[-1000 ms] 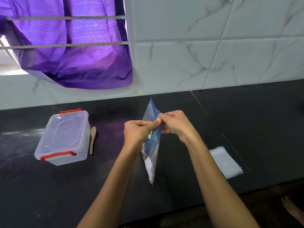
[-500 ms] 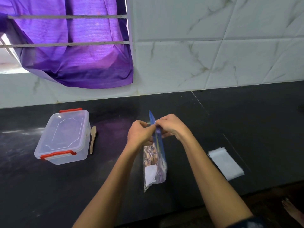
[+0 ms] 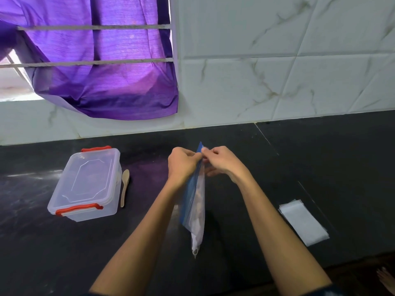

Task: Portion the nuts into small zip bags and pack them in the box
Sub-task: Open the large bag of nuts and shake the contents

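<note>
A large clear zip bag of nuts [image 3: 195, 210] with a blue seal strip hangs above the black counter [image 3: 277, 167], seen edge-on. My left hand [image 3: 181, 163] and my right hand [image 3: 222, 161] both pinch its top edge, fingertips meeting at the seal. A clear plastic box [image 3: 87, 184] with red clips and its lid on sits to the left. Beside it lies a wooden spoon [image 3: 124, 188]. A stack of small zip bags [image 3: 303, 223] lies flat at the right.
A purple cloth [image 3: 102, 67] hangs over rails on the tiled wall behind the counter. The counter's front edge runs along the bottom. A bare foot [image 3: 386, 278] shows on the floor at the lower right.
The bag has swung in my hands, first showing its nuts, now edge-on again. Both hands stay pinched at its top, a little lower than a second ago.
</note>
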Action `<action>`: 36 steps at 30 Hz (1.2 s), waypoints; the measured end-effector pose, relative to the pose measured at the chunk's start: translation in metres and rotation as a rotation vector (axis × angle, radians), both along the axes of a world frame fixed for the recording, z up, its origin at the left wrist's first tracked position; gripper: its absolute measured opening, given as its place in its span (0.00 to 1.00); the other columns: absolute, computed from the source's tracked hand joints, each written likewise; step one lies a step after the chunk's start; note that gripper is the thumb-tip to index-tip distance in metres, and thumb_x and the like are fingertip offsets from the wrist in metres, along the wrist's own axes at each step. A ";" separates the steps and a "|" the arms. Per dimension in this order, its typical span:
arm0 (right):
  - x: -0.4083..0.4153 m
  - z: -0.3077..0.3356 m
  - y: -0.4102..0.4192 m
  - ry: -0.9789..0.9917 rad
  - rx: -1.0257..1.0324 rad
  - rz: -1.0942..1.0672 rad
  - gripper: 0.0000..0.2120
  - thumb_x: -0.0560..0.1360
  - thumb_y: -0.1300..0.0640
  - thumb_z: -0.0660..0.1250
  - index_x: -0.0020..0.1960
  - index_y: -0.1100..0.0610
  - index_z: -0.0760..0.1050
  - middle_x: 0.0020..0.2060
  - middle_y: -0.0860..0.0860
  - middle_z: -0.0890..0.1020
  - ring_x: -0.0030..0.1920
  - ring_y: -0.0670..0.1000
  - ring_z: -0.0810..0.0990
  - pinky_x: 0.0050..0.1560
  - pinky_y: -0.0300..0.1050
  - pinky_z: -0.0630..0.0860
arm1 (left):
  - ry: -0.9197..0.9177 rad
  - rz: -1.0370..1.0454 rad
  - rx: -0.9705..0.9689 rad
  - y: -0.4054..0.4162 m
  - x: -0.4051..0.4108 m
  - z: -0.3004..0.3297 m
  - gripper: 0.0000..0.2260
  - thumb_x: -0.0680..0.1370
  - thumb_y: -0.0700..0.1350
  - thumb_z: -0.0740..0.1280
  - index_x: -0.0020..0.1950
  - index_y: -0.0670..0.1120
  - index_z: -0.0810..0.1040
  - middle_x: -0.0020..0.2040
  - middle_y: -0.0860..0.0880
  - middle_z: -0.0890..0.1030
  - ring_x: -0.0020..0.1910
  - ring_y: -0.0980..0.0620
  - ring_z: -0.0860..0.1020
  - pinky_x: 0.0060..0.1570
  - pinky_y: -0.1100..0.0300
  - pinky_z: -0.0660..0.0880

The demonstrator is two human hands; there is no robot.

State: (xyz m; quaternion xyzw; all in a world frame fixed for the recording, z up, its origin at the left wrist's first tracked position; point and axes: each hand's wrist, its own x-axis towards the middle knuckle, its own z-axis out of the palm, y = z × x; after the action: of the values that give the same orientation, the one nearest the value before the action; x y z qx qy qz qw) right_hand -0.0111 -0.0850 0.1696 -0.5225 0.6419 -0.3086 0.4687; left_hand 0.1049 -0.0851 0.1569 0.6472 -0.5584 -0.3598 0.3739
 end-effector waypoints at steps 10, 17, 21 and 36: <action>-0.005 0.008 -0.009 -0.115 0.051 0.033 0.09 0.77 0.56 0.66 0.45 0.62 0.79 0.40 0.57 0.82 0.33 0.49 0.82 0.28 0.37 0.78 | 0.142 -0.117 0.137 -0.007 0.003 0.009 0.04 0.70 0.36 0.75 0.37 0.40 0.82 0.37 0.37 0.83 0.37 0.41 0.84 0.45 0.52 0.82; -0.013 0.013 -0.014 -0.175 0.119 0.061 0.05 0.75 0.61 0.69 0.47 0.64 0.79 0.38 0.56 0.82 0.34 0.47 0.82 0.32 0.36 0.79 | 0.258 -0.201 0.242 -0.008 0.003 0.010 0.09 0.78 0.38 0.65 0.39 0.38 0.77 0.36 0.41 0.77 0.27 0.55 0.78 0.30 0.67 0.79; -0.004 0.014 -0.017 -0.024 0.077 -0.024 0.07 0.74 0.64 0.68 0.49 0.67 0.80 0.37 0.57 0.83 0.35 0.51 0.84 0.35 0.39 0.81 | 0.097 -0.143 0.176 -0.011 -0.001 0.004 0.13 0.79 0.46 0.65 0.40 0.37 0.78 0.35 0.41 0.76 0.31 0.48 0.77 0.36 0.58 0.78; 0.011 0.006 -0.018 0.336 -0.067 -0.106 0.08 0.76 0.60 0.65 0.41 0.63 0.80 0.37 0.58 0.84 0.35 0.53 0.84 0.43 0.47 0.82 | -0.240 0.122 0.045 -0.011 -0.004 0.005 0.12 0.78 0.43 0.63 0.40 0.36 0.77 0.35 0.45 0.76 0.34 0.48 0.74 0.28 0.58 0.68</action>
State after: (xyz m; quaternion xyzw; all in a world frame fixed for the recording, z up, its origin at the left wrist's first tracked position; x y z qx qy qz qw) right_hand -0.0004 -0.1025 0.1755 -0.5477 0.7271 -0.2624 0.3201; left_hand 0.1005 -0.0962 0.1624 0.7266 -0.5507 -0.2686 0.3109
